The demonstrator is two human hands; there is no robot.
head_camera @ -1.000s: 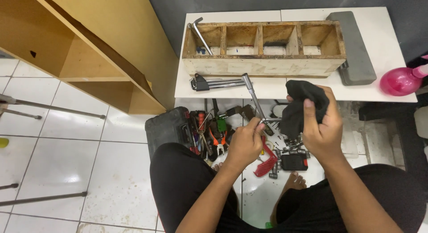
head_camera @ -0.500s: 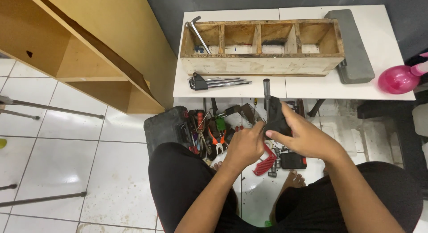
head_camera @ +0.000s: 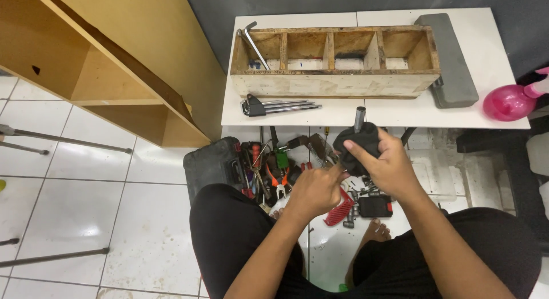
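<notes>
Your legs: you sit on the white tiled floor (head_camera: 86, 179), knees drawn up in black trousers, one bare foot (head_camera: 374, 233) showing between them.

Your left hand (head_camera: 313, 191): closed around the low end of a metal tool, forefinger stretched toward the cloth; what exactly the fingers pinch is hidden.

Your right hand (head_camera: 384, 161): clamped around a black cloth (head_camera: 355, 143) bunched about the tool's shaft.

Tool (head_camera: 359, 117): a dark cylindrical tip stands upright out of the top of the cloth; the rest is covered, so its kind cannot be told.

Change: a second ago the cloth was raised in your right hand, apart from a long thin rod held out by the left. Half a second ago the hands had met, with more bare shaft above them. Now the cloth sits higher and only the tip is bare. Judged from this, the wiping runs up the shaft.

Floor heap: pliers with orange grips (head_camera: 275, 179), a red plastic piece (head_camera: 338, 210), loose sockets, and an open black tool case (head_camera: 209, 164) just left of your knee.

White table (head_camera: 492, 119): a hex key set (head_camera: 277, 107) lies at the front edge, in front of a wooden compartment box (head_camera: 334, 61) with a bent metal key (head_camera: 251, 41) in its left end.

Further: grey block (head_camera: 452, 61) right of the box, pink spray bottle (head_camera: 512, 100) beyond it, wooden shelf unit (head_camera: 103, 53) to the left.
</notes>
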